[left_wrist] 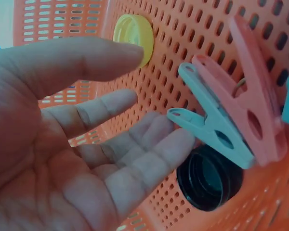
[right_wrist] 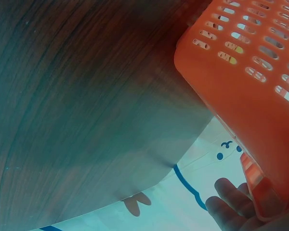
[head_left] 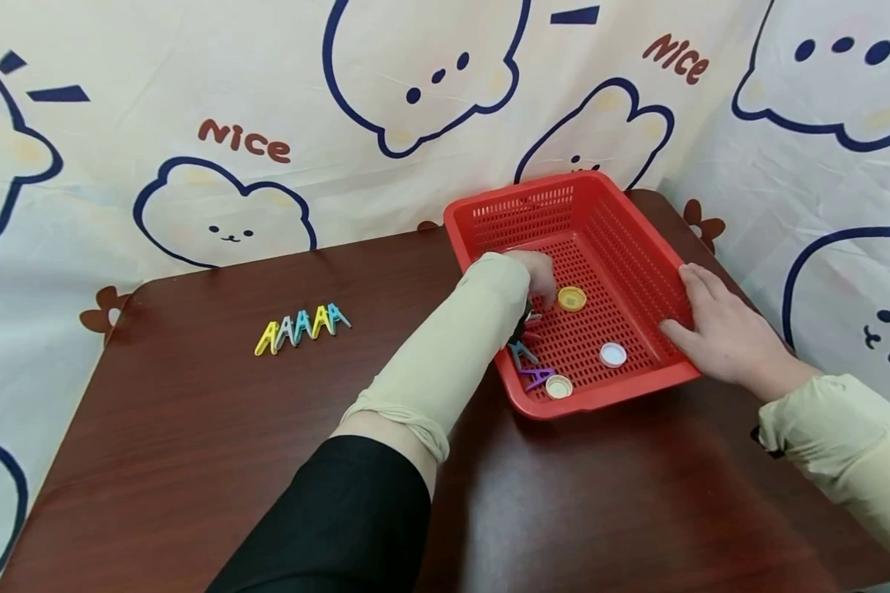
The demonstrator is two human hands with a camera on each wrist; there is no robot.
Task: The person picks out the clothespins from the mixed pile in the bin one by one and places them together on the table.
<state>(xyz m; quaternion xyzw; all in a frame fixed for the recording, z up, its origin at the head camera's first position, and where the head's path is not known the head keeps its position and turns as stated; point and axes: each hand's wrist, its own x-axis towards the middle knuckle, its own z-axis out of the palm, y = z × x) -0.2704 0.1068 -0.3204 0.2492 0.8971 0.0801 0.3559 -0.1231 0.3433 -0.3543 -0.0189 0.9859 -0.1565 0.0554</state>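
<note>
My left hand reaches into the red plastic basket. In the left wrist view its fingers are spread and loosely bent, with nothing held. The fingertips are close to a pale clothespin; whether they touch it I cannot tell. A pink clothespin leans beside that one, above a black bottle cap. Nearer the basket's front lie a blue clothespin and a purple clothespin. My right hand grips the basket's right rim, thumb on the inner side.
A yellow cap, a white cap and a cream cap lie on the basket floor. Several clothespins stand in a row on the brown table. A printed cloth hangs behind the table.
</note>
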